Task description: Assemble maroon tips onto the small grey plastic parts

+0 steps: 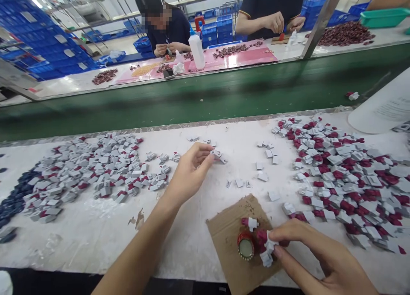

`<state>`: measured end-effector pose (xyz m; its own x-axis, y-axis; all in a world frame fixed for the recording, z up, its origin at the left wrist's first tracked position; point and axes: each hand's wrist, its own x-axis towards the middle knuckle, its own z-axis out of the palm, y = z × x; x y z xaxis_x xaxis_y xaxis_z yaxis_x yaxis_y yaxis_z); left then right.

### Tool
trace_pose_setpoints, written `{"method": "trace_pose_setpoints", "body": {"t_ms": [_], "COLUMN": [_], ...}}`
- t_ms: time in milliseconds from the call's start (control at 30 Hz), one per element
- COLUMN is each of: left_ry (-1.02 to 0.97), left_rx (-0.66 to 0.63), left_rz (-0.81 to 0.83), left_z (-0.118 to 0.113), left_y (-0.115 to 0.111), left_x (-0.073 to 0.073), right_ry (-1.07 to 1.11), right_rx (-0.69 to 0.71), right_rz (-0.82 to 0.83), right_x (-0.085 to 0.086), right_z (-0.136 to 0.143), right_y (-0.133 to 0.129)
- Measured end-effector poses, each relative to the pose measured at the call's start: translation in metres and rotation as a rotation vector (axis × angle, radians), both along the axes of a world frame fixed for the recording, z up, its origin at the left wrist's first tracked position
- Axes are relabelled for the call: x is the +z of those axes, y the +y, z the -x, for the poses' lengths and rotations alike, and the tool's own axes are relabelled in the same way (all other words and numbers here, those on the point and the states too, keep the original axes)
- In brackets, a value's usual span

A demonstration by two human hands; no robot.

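Note:
Between thumb and fingertips, my left hand (194,169) pinches a small grey plastic part (219,156) above the white bench. My right hand (315,254) grips a small white-and-maroon plastic piece (268,247) over a square of brown cardboard (229,239). Beside that piece, on the cardboard, sits a red bottle cap (246,246) with a pale inside. Another white-and-maroon piece (250,223) lies just behind the cap. Several loose grey parts (262,176) are scattered on the bench between my hands and the right-hand pile.
Grey parts with some maroon form a heap (96,166) at left, beside dark blue pieces (16,196). White-and-maroon pieces make another pile (346,179) at right, near a white container (382,104). Across the green divider (192,100), two people work with their hands at a bench.

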<state>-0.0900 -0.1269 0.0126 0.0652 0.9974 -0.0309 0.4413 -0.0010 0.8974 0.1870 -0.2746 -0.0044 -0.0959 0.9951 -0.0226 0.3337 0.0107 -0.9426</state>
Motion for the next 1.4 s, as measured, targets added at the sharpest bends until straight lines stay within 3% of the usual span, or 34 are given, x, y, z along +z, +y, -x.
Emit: {"method": "trace_pose_setpoints", "body": {"t_ms": [100, 200, 267, 400, 467, 767, 967, 1067, 1167, 1300, 1400], "left_ry": [-0.34, -0.438, -0.33, 0.138, 0.293, 0.477, 0.482, 0.417, 0.179, -0.28, -0.488], "left_rx": [-0.038, -0.101, -0.144, -0.151, -0.136, -0.177, -0.197, -0.204, -0.168, -0.208, -0.23], "left_rz": [0.197, 0.364, 0.33, 0.053, -0.009, 0.009, 0.008, 0.012, 0.09, 0.302, 0.37], "left_z": [-0.006, -0.011, -0.013, -0.014, -0.012, -0.011, -0.007, -0.009, -0.018, -0.038, -0.052], "left_y": [-0.011, -0.023, -0.033, -0.052, -0.059, -0.066, -0.062, -0.06, -0.059, -0.057, -0.055], "left_x": [0.004, 0.005, 0.005, 0.0, -0.003, -0.011, -0.013, -0.007, 0.005, 0.015, 0.014], "right_ry": [0.024, 0.033, 0.031, 0.005, -0.017, -0.146, -0.218, -0.142, -0.005, 0.287, 0.526], "right_rx": [0.039, 0.076, 0.076, 0.088, 0.145, 0.278, 0.32, 0.296, 0.17, -0.117, -0.256], "right_rz": [0.006, -0.001, -0.01, -0.037, -0.086, -0.225, -0.191, -0.141, -0.057, 0.009, 0.01], "right_x": [0.004, 0.007, 0.008, 0.008, 0.008, 0.004, 0.013, 0.021, 0.024, 0.011, -0.002], "right_z": [0.005, 0.008, 0.009, 0.008, 0.008, 0.014, 0.019, 0.019, 0.013, 0.005, 0.005], "right_y": [-0.001, -0.004, -0.006, -0.009, -0.009, -0.008, -0.003, 0.001, 0.008, 0.024, 0.036]}}
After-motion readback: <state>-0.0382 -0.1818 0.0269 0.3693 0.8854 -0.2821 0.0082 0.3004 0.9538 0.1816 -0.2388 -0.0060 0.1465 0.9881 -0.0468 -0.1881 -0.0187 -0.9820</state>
